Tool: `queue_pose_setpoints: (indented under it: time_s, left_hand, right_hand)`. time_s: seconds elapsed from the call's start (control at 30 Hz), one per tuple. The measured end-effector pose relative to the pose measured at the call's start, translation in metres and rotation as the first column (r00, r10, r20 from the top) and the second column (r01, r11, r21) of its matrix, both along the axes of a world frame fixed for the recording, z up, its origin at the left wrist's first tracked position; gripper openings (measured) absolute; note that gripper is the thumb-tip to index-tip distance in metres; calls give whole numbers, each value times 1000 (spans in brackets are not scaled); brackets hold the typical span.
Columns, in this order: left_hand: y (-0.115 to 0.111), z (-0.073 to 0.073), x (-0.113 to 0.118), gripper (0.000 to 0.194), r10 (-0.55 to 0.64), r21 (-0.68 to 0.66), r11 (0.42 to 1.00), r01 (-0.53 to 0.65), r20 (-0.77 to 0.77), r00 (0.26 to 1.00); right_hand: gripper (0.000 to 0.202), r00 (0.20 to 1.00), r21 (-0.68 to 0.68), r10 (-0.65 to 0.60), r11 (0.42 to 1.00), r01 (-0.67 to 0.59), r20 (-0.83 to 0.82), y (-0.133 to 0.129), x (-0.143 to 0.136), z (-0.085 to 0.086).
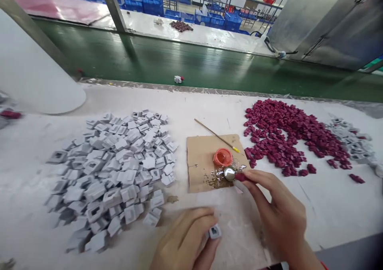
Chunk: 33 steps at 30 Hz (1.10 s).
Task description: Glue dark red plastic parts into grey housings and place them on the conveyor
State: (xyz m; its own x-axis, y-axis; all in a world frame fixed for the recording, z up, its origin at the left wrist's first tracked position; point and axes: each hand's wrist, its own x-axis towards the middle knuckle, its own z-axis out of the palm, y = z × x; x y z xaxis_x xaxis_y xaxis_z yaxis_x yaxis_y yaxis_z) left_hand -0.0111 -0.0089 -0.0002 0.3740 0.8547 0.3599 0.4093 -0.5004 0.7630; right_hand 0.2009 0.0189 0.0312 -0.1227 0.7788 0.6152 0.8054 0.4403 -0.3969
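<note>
L hand (184, 240) pinches small grey square plastic housing (214, 232); R hand (277, 210) fingers closed on small dark-red plastic piece (240, 177) beside shiny metal ball (229, 173) on brown cardboard square (199, 160).

Bare table (191, 114) runs open between the grey pile (116, 170) and maroon pile (287, 136); the cardboard (200, 158) sits midway.

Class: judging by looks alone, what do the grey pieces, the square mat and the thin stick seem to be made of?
Grey pieces: likely moulded plastic, matt, all one shape.
Square mat: cardboard, plain brown, stained.
Thin stick: probably wood or bamboo, pale with a yellow tip.
</note>
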Motion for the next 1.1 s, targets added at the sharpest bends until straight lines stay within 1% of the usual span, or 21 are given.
queue_pose_setpoints:
  time_s: [0.03,0.1,0.2,0.27,0.33,0.37,0.47,0.57,0.67,0.73,0.8,0.87,0.97,1.03,1.1]
  left_hand:
    - [1,-3,1,17,-6,46,999,7,-37,999]
    - [2,-8,1,14,-14,68,997,22,-110,994]
    - [1,-12,2,23,-22,48,998,31,-183,983]
    - [-1,-12,3,21,10,111,994,12,-195,981]
    - [-2,-11,3,17,78,184,982,-40,-204,976]
    - [-3,-10,4,18,107,201,977,-64,-209,972]
    - [-2,-5,5,21,175,201,970,-134,-205,963]
    - [0,-1,7,19,202,207,965,-161,-193,960]
    - [0,0,7,19,219,175,967,-186,-191,957]
    - [0,-1,5,22,192,154,975,-163,-193,962]
    - [0,-2,2,24,140,137,984,-114,-200,970]
    - [0,-3,-3,21,97,111,991,-76,-200,975]
    - [-3,-3,-8,14,81,54,996,-73,-159,984]
    - [-4,-2,-9,13,70,35,997,-66,-122,990]
    - [-5,-2,-7,15,55,38,998,-51,-108,993]
  right_hand:
    - [17,1000,2,12,1000,-12,16,3,0,-1]
    - [21,998,3,37,999,-37,51,5,1,-4]
    - [28,995,-8,66,998,-65,79,5,2,-5]
    - [29,994,-14,74,997,-73,85,5,1,-6]
    - [30,992,-21,80,997,-78,93,5,1,-6]
    - [29,992,-24,82,997,-80,98,6,0,-6]
    - [29,990,-33,85,996,-82,110,7,0,-7]
    - [31,990,-38,85,996,-81,116,9,-1,-7]
    - [30,989,-30,82,996,-79,123,8,-1,-7]
    - [29,989,-26,83,996,-80,122,8,-1,-6]
    - [28,990,-21,79,997,-77,121,8,0,-6]
    - [28,991,-6,64,998,-64,116,8,0,-5]
    - [30,994,9,37,999,-38,100,5,0,-2]
    - [30,999,-26,16,1000,-15,48,-1,-4,0]
    - [26,997,-104,-11,995,3,-72,-13,-12,2]
